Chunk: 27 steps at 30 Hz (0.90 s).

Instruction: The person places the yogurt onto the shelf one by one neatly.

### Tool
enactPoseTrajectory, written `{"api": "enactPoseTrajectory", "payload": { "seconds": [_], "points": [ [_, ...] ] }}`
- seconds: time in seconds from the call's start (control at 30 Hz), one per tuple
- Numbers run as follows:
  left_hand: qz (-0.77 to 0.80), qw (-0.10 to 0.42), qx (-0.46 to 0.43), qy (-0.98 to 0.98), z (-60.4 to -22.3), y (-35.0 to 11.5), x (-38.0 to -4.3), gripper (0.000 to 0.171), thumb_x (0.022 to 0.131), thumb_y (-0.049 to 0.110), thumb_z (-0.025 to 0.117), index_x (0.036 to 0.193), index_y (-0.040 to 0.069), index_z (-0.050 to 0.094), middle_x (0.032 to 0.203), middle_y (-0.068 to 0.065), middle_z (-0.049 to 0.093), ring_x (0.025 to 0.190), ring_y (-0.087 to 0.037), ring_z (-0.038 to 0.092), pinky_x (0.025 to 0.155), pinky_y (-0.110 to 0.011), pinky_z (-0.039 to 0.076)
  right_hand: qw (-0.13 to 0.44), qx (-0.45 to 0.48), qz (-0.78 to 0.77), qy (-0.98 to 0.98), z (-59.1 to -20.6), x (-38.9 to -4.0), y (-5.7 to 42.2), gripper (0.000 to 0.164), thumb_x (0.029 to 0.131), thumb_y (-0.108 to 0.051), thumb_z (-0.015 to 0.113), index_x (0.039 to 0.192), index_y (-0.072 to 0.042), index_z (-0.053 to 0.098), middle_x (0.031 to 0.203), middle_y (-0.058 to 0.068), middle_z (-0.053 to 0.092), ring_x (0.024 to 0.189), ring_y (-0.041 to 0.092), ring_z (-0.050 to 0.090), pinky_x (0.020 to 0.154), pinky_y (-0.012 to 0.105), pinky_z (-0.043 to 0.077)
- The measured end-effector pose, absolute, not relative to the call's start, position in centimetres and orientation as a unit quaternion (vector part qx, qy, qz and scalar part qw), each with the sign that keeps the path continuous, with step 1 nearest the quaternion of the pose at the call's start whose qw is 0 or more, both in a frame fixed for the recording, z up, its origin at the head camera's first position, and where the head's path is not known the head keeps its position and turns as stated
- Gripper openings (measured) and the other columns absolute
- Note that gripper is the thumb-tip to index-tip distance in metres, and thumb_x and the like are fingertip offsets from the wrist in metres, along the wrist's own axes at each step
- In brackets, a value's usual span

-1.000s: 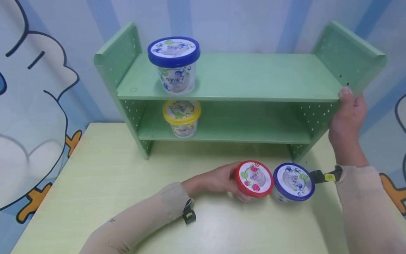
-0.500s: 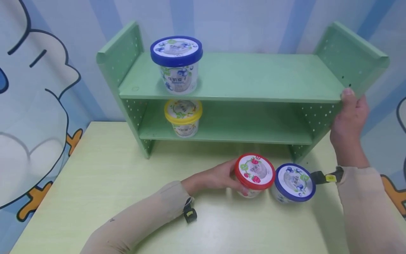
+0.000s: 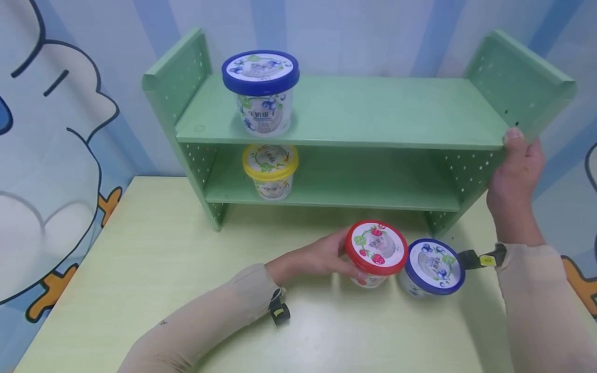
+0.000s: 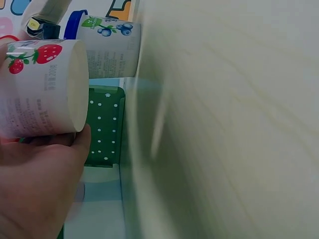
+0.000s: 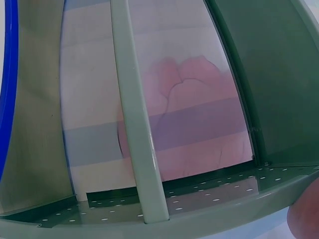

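Observation:
My left hand (image 3: 322, 259) grips a small white tub with a red lid and strawberry print (image 3: 378, 248), fingers round its far side and thumb at the near side. The left wrist view shows a gap between the base of this strawberry tub (image 4: 40, 89) and the tabletop. Just right of it stands a blue-lidded blueberry tub (image 3: 434, 267) on the table. My right hand (image 3: 517, 181) holds the front edge of the green shelf's right side panel (image 3: 522, 83), thumb at the upper board's corner. Only part of that hand (image 5: 306, 214) enters the right wrist view.
The green two-tier shelf (image 3: 396, 109) stands at the back of the pale table (image 3: 140, 248). Another blueberry tub (image 3: 261, 88) is on its upper board, at the left. Below that, a yellow-lidded tub (image 3: 270, 160) sits on the lower board. A cartoon-printed wall is behind.
My left hand has raised the strawberry tub slightly, moving it a little toward the shelf and right. My right hand keeps its hold on the side panel.

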<state>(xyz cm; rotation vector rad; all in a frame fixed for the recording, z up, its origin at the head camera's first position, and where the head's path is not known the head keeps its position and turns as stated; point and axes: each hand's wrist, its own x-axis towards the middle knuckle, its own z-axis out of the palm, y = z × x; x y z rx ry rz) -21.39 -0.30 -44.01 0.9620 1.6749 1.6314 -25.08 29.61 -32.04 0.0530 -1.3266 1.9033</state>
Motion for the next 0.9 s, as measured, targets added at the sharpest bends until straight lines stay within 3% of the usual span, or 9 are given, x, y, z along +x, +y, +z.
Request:
{"api": "enactPoseTrajectory", "payload": {
  "seconds": [0.4, 0.9],
  "points": [
    [0.63, 0.277, 0.369, 0.625, -42.6, -0.4, -21.2, 0.078, 0.079, -0.001, 0.077, 0.145, 0.011, 0.037, 0.135, 0.004, 0.051, 0.127, -0.01, 0.045, 0.103, -0.034, 0.043, 0.381, -0.03, 0.758, -0.528, -31.4, -25.1, 29.7, 0.011, 0.093, -0.012, 0.058, 0.092, -0.004, 0.066, 0.082, 0.007, 0.066, 0.073, 0.011, 0.058, 0.073, 0.026, 0.044],
    [0.648, 0.244, 0.374, 0.617, -41.1, -0.7, -21.3, 0.076, 0.081, -0.002, 0.074, 0.146, 0.007, 0.037, 0.137, 0.001, 0.05, 0.128, -0.011, 0.043, 0.103, -0.036, 0.044, 0.38, -0.026, 0.761, -0.526, -31.4, -25.0, 29.6, 0.013, 0.094, -0.012, 0.058, 0.098, -0.004, 0.067, 0.084, 0.007, 0.066, 0.073, 0.012, 0.058, 0.073, 0.025, 0.046]
  ]
}}
